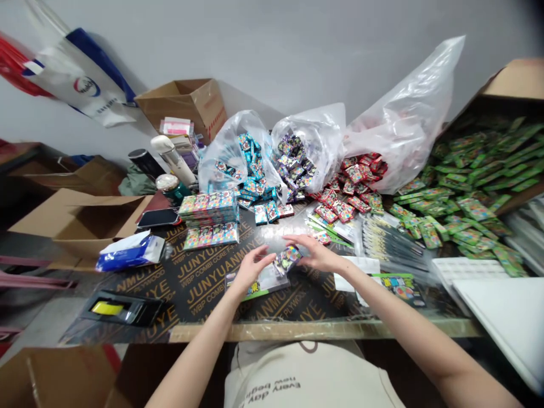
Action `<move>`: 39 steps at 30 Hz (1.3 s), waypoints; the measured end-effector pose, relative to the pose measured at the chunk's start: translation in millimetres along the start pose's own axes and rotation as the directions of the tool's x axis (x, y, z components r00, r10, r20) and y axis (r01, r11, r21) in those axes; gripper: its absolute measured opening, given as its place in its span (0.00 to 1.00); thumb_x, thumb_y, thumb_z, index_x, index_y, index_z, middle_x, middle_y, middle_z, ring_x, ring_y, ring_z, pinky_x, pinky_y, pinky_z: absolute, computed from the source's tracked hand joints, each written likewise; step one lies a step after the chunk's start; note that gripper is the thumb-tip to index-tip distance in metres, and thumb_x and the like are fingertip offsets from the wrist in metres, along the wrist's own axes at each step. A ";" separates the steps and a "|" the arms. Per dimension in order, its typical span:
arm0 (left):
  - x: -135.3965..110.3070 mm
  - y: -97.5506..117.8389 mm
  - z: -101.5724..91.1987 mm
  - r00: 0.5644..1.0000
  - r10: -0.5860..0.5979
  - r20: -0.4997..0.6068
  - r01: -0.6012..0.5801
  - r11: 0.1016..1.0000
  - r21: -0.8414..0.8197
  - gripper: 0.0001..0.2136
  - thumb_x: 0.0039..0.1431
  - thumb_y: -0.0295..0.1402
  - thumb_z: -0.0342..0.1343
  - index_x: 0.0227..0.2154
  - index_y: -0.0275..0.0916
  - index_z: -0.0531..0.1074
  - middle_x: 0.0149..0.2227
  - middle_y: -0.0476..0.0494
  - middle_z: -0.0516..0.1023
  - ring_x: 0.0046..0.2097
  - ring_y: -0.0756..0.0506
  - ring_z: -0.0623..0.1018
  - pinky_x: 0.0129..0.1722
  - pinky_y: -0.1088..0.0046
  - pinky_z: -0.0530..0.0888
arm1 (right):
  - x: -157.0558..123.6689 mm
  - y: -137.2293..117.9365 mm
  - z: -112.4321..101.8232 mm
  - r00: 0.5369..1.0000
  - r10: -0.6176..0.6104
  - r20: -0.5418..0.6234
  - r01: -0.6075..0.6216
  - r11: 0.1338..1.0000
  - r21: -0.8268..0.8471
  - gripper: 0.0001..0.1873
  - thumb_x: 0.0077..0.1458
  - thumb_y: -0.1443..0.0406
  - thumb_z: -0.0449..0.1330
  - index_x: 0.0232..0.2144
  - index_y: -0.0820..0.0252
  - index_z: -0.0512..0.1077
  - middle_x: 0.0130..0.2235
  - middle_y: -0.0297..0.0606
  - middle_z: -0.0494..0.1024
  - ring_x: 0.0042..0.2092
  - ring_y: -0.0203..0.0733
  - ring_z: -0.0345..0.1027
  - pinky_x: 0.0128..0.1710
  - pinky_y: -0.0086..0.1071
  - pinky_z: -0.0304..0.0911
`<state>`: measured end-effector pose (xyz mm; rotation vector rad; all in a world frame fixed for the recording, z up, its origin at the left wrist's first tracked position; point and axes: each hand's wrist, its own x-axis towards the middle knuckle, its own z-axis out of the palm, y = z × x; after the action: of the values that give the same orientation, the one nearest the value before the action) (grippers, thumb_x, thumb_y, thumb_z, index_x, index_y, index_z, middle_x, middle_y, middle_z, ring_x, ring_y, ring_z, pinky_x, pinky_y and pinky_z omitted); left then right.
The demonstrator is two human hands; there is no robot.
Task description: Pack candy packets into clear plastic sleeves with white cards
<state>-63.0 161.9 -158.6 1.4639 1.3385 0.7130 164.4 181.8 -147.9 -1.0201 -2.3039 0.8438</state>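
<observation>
A small purple patterned box (pixel 289 258) is between my two hands, above the dark printed tabletop. My right hand (pixel 318 254) grips its right side between thumb and fingers. My left hand (pixel 254 267) is at the box's left side with thumb and index finger apart. Its thumb tip comes close to the box; whether they touch I cannot tell. Beneath my left hand lies a flat green-edged card pack (pixel 259 288) with clear plastic, partly hidden by the hand. Just beyond my hands, a small red box (pixel 323 237) rests near green strips.
Clear bags spill blue boxes (pixel 256 184), purple boxes (pixel 296 164) and red boxes (pixel 342 207) along the back. Green packs (pixel 471 212) heap at right. Stacked box sets (pixel 210 218), a phone (pixel 158 219) and a blue packet (pixel 131 252) are left. A tape dispenser (pixel 123 309) lies front left.
</observation>
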 end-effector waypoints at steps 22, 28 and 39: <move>-0.2 12.5 25.9 0.984 -0.127 0.125 0.174 0.831 -0.529 0.35 0.35 0.33 0.67 0.49 0.35 0.62 0.24 0.49 0.75 0.26 0.49 0.75 0.32 0.72 0.71 | -21.9 -46.4 19.2 0.988 -0.129 -0.089 0.120 0.988 -0.097 0.49 0.37 0.56 0.64 0.59 0.55 0.45 0.57 0.44 0.57 0.57 0.53 0.47 0.55 0.47 0.41; -9.3 -3.2 4.2 0.973 0.219 0.075 -0.228 0.962 0.151 0.40 0.37 0.41 0.64 0.56 0.41 0.56 0.50 0.37 0.67 0.51 0.39 0.68 0.51 0.58 0.61 | -32.5 -15.6 19.3 0.961 0.012 -0.276 -0.075 0.973 -0.219 0.41 0.34 0.59 0.62 0.54 0.55 0.57 0.46 0.41 0.66 0.49 0.53 0.57 0.53 0.48 0.43; -23.4 -23.6 -7.2 0.913 0.316 0.257 -0.404 0.787 0.465 0.50 0.36 0.33 0.63 0.61 0.44 0.37 0.52 0.41 0.64 0.53 0.39 0.64 0.57 0.56 0.51 | -43.1 4.0 42.6 0.991 0.038 -0.130 -0.043 0.998 -0.036 0.47 0.37 0.52 0.65 0.56 0.57 0.51 0.53 0.45 0.64 0.53 0.50 0.57 0.53 0.45 0.45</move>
<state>-83.4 139.2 -173.5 2.2055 1.1734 0.4671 165.4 136.0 -187.8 -1.1084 -2.2047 0.7293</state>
